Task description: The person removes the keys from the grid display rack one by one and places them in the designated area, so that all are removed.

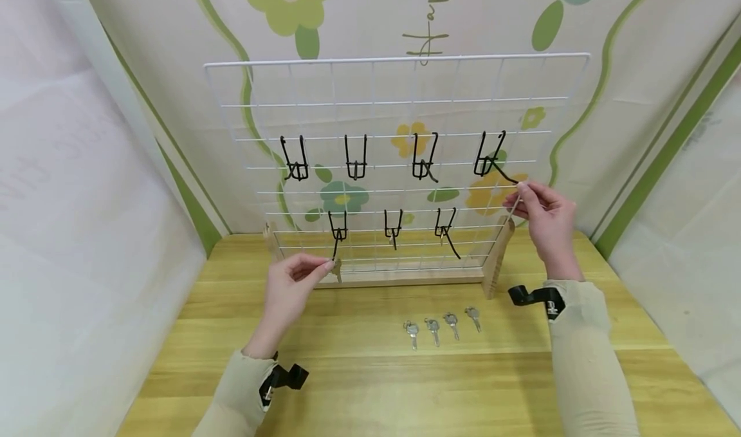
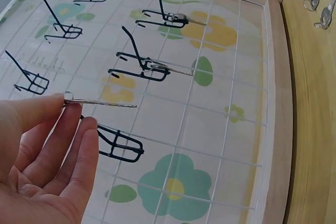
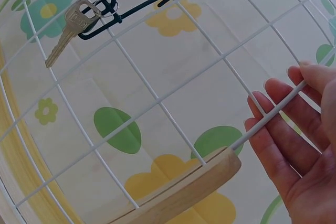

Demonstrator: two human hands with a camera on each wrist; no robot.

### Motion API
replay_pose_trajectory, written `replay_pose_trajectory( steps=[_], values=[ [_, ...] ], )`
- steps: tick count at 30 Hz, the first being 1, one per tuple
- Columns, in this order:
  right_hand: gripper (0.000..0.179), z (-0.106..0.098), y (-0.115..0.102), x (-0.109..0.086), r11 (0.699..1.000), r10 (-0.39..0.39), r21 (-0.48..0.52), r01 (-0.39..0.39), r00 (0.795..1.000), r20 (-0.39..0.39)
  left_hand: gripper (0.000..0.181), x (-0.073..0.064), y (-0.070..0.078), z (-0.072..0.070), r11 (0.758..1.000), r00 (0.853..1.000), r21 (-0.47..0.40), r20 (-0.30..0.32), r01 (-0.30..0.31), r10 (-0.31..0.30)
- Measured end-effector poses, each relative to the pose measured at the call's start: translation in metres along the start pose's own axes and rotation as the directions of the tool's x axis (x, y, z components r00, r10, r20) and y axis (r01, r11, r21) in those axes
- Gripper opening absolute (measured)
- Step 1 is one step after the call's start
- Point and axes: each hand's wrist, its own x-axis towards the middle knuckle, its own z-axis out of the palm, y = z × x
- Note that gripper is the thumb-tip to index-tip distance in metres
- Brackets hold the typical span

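Left hand (image 2: 50, 153) pinches a slim silver metal key (image 2: 105, 103), right hand (image 3: 302, 140) grips the white wire grid (image 3: 159, 100); I'd go gently around that bent black hook (image 1: 338, 233).

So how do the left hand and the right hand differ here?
The left hand pinches a key near the tip of the lower leftmost hook, while the right hand holds the side edge of the white wire grid. In the head view, the left hand sits lower and the right hand higher. Both are bare, reaching from pale sleeves.
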Motion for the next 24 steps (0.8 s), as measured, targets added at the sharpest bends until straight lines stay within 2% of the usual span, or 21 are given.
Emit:
replay_pose_trajectory(
  steps=[6, 11, 16, 19, 24],
  values=[
    [0.030, -0.001, 0.001, 0.000, 1.000, -0.003, -0.004, 0.003, 1.000, 0.003, 0.011, -0.015, 0.006, -0.002, 1.000, 0.999, 0.005, 0.035, -0.006, 0.006],
    [0.030, -0.001, 0.001, 0.000, 1.000, 0.001, -0.009, -0.001, 1.000, 0.001, 0.010, -0.025, 0.002, 0.000, 0.999, 0.995, -0.013, 0.089, 0.045, -0.044],
    [0.032, 0.000, 0.000, 0.000, 1.000, 0.006, -0.018, -0.007, 1.000, -0.002, 0.007, -0.031, -0.010, 0.008, 0.992, 0.980, -0.039, 0.165, 0.118, -0.110],
    [0.032, 0.000, -0.002, 0.000, 1.000, 0.007, -0.016, -0.007, 1.000, 0.002, 0.007, -0.032, -0.021, 0.013, 0.988, 0.968, -0.031, 0.205, 0.153, -0.143],
    [0.031, 0.000, -0.002, 0.000, 1.000, 0.007, -0.007, -0.007, 1.000, 0.006, 0.006, -0.033, -0.044, 0.022, 0.984, 0.949, 0.012, 0.264, 0.176, -0.173]
  ],
)
